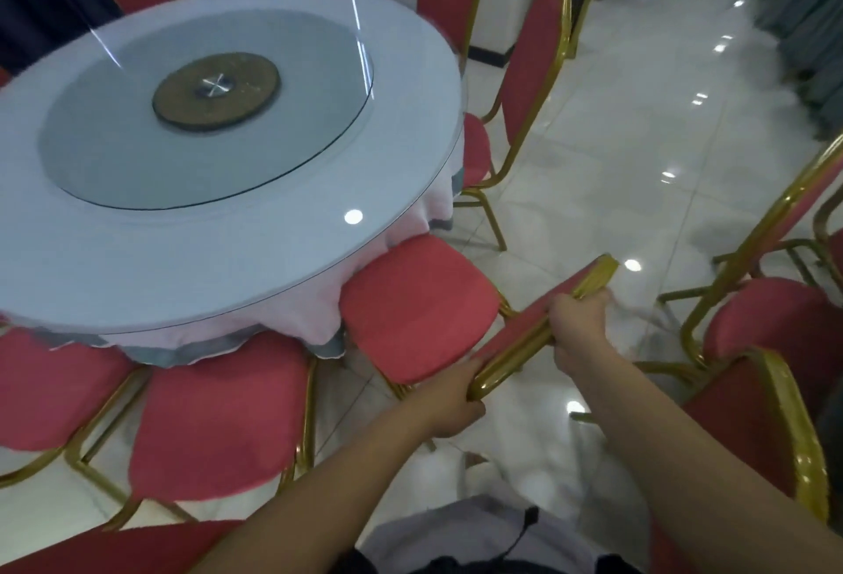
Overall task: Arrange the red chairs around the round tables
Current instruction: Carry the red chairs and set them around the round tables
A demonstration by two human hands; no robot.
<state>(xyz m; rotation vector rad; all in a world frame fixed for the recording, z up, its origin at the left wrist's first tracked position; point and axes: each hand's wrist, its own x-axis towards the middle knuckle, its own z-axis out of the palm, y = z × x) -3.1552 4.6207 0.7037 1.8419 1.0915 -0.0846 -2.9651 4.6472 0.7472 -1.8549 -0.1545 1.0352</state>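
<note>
Two grips: your left grip (449, 400) curls round the near corner of the gold back rail (520, 345); your right grip (579, 322) wraps the same rail farther along. Both are clamped on it, neither spread.
Held chair: the red chair (419, 309) sits at the tabletop's near-right edge, its seat nosed just under the rim and touching the hanging cloth (296, 322), its back toward you.
Why held so: a hold at each end of the rail probably lets you steer the chair square to the tabletop.
Tabletop: round, with a white rim (182, 281) and a glass turntable (114, 153) at its centre.
Ring: a neighbour chair (214, 427) stands just beside the held one; others circle the tabletop.
Spares: spare chairs (771, 322) wait well apart from the tabletop, on your right.
Underfoot: the floor (638, 140) is glossy pale tile mirroring ceiling lights; legs should slide easily.
Room: dark drapes (36, 3) hang beyond the tabletop.
</note>
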